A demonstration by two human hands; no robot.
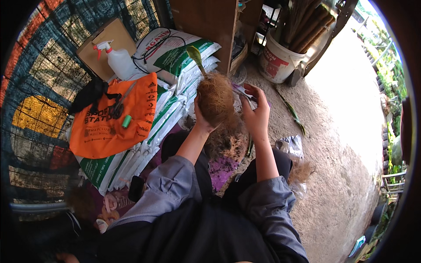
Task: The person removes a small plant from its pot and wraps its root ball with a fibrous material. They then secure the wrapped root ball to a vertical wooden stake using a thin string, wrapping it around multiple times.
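Note:
My left hand (204, 116) cups a round ball of brown coconut fibre (215, 95) from its left side and below. A green leaf with yellow edges (194, 56), like a snake plant's, stands up out of the ball's top. Loose strands hang beneath it. My right hand (258, 111) is raised just right of the ball, its fingers bent and thumb apart from them; whether something thin is pinched there cannot be seen. Scissors (119, 107) and a small green thread spool (126, 121) lie on an orange bag (98, 144) to my left.
White-and-green sacks (171, 110) are stacked at left, bearing a spray bottle (120, 62) and black cable. Soil dots a purple sheet (223, 172) between my legs. Rightward lie a cut leaf (291, 110), silvery packaging (291, 147) and loose fibre (301, 172). A white bucket (279, 60) holds brooms.

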